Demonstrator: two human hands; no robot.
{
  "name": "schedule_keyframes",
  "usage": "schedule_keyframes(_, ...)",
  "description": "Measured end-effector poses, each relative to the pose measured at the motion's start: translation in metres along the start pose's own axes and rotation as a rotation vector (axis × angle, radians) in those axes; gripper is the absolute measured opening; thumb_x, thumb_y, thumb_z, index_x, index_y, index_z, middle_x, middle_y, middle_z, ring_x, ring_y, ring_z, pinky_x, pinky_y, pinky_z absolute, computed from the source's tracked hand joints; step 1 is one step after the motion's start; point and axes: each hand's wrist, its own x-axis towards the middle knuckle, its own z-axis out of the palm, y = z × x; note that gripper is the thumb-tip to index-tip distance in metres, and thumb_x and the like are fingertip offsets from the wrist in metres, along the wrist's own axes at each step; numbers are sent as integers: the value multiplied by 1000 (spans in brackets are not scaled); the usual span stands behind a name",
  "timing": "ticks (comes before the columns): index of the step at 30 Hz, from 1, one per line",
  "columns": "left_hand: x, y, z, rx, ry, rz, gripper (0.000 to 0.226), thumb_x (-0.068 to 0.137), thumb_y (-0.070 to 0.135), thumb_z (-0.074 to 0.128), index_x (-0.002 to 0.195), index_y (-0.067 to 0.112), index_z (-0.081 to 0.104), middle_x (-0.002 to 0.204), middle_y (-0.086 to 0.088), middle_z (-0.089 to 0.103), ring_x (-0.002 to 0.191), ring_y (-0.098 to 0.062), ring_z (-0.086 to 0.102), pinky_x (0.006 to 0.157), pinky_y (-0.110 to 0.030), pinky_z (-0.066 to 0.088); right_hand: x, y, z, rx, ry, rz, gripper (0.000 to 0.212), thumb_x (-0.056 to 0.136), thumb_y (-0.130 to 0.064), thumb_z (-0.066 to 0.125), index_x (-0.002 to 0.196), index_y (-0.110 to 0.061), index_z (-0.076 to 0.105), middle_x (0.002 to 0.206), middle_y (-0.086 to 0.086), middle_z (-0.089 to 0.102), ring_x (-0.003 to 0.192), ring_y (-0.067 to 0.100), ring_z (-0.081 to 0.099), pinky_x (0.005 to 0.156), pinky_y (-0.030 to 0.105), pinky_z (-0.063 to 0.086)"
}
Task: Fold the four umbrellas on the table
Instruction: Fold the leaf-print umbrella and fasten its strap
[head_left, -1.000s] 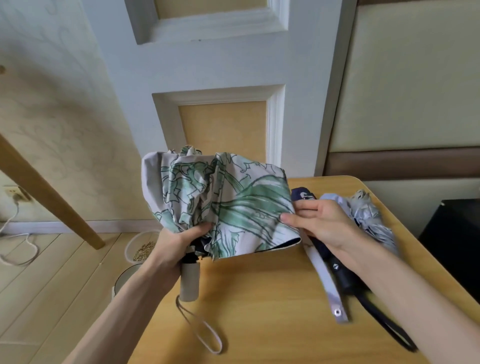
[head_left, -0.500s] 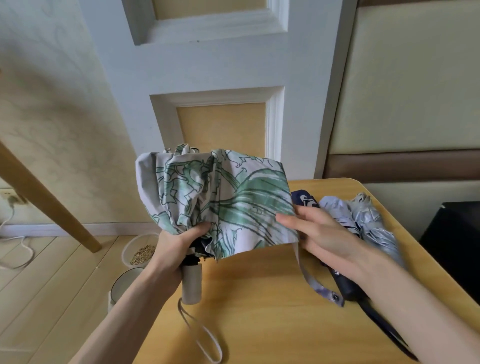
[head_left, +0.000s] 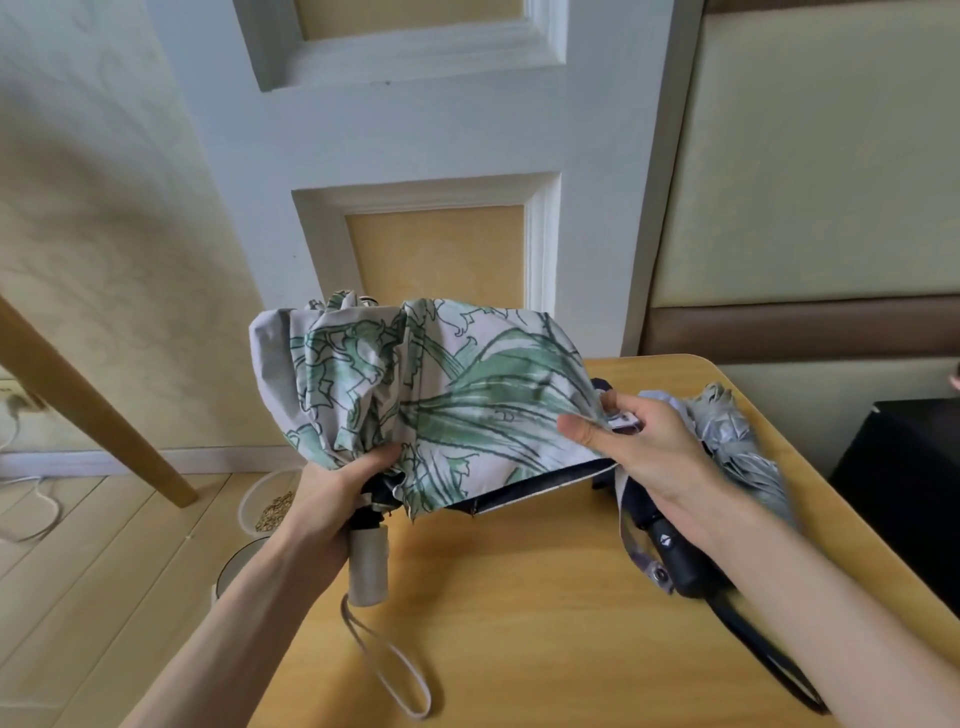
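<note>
Left hand (head_left: 337, 493) is wrapped round the green leaf-print umbrella (head_left: 441, 395) just above its grey handle (head_left: 369, 566), holding it up over the tabletop (head_left: 519, 597). Right hand (head_left: 649, 452) is pinching the cloth's right edge. A dark umbrella (head_left: 685, 566) and a silvery one (head_left: 727, 431) are lying on the tabletop, right behind that hand.

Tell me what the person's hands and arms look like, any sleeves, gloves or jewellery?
Both are bare. The left hand and right hand wear no gloves, and no ring shows. Neither forearm carries a sleeve, watch or bracelet up to the picture's edge.
</note>
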Motion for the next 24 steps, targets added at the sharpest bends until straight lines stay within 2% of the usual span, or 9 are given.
schedule_keyframes(3, 1, 2, -4, 41, 22, 22, 40, 81, 7, 86, 117, 9, 69, 89, -10, 74, 64, -22, 68, 53, -30, 54, 3, -1, -6, 150, -117, 95, 52, 77, -53, 84, 109, -13, 79, 116, 1, 79, 120, 18, 70, 110, 35, 47)
schedule_keyframes(7, -1, 2, -3, 46, -2, 53, 36, 90, -1, 75, 123, 12, 69, 102, -11, 78, 77, -22, 73, 61, -32, 60, 7, -1, -8, 53, -58, -10, 15, 95, -13, 75, 108, -6, 78, 104, 9, 81, 110, 29, 75, 87, 22, 59)
schedule_keyframes(10, -2, 2, 2, 16, -21, 64, 38, 90, -3, 74, 123, 14, 70, 109, -9, 80, 83, -21, 75, 69, -31, 63, 6, -2, -6, 146, -97, 19, 17, 101, -4, 65, 116, -5, 75, 108, 12, 81, 113, 31, 74, 99, 33, 59)
schedule_keyframes(12, -5, 1, 7, -17, -47, 62, 39, 89, -5, 73, 123, 14, 70, 110, -9, 80, 85, -20, 76, 69, -29, 62, 2, -6, -1, 245, -178, 59, 22, 104, -15, 65, 124, -9, 74, 121, 10, 78, 120, 27, 72, 113, 46, 50)
schedule_keyframes(13, -7, 0, 11, -34, -58, 61, 39, 89, -6, 73, 124, 13, 70, 111, -9, 79, 86, -20, 76, 69, -28, 62, 0, -7, 1, 256, -225, 63, 30, 102, -29, 69, 128, -14, 73, 127, 6, 76, 124, 23, 69, 117, 48, 44)
schedule_keyframes(15, -10, -4, 17, -64, -76, 60, 41, 90, -7, 72, 126, 12, 70, 114, -12, 79, 89, -23, 75, 71, -29, 62, -2, -6, 9, 206, -295, 72, 67, 79, -61, 83, 135, -28, 66, 133, -11, 72, 128, 8, 65, 118, 47, 41)
schedule_keyframes(17, -14, -7, 25, -71, -107, 62, 42, 90, -5, 74, 128, 13, 69, 118, -12, 78, 97, -27, 76, 77, -35, 63, -6, -7, 20, 156, -310, 70, 88, 60, -71, 91, 135, -35, 62, 130, -19, 72, 124, 2, 65, 114, 48, 47)
schedule_keyframes(21, -18, -11, 39, -75, -138, 76, 48, 81, 3, 81, 127, 12, 71, 119, -11, 78, 104, -30, 76, 84, -39, 63, -12, -7, 38, 230, -271, 51, 64, 74, -44, 87, 131, -24, 67, 128, -7, 75, 127, 13, 66, 116, 47, 46)
schedule_keyframes(24, -21, -15, 46, -78, -188, 39, 48, 82, 3, 84, 128, 12, 71, 122, -11, 77, 109, -34, 75, 90, -44, 63, -17, -5, 51, 277, -279, 36, 43, 83, -28, 83, 122, -13, 73, 120, 0, 79, 119, 15, 71, 103, 29, 53)
